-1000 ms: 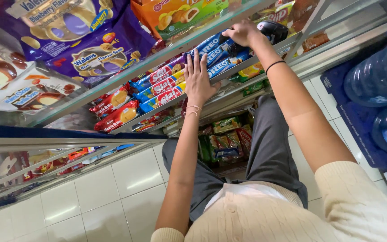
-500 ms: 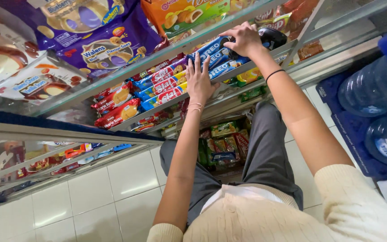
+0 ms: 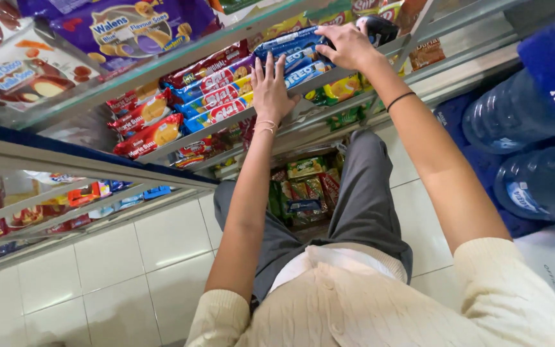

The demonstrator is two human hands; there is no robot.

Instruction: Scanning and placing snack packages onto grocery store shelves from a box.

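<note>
We logged the left hand flat and spread, palm down on the row of blue-and-red biscuit rolls on the glass shelf, gripping nothing, just pressing. The right hand was curled over the end of the dark blue sandwich-cookie packs, fingers wrapped on the top one, so clenched on that pack as far as we could tell; the fingertips were partly hidden. A black scanner-like object sat just beyond the right hand, touching or nearly so; we couldn't tell which. The cookie packs lay with their long axis along the shelf edge, running from the right hand down-left toward the left hand, between the two. The right hand was at the far end, the left hand just beside the near end. Red biscuit packs sat further left on the same shelf, purple snack bags on the shelf above, big water jugs on the floor at right.
</note>
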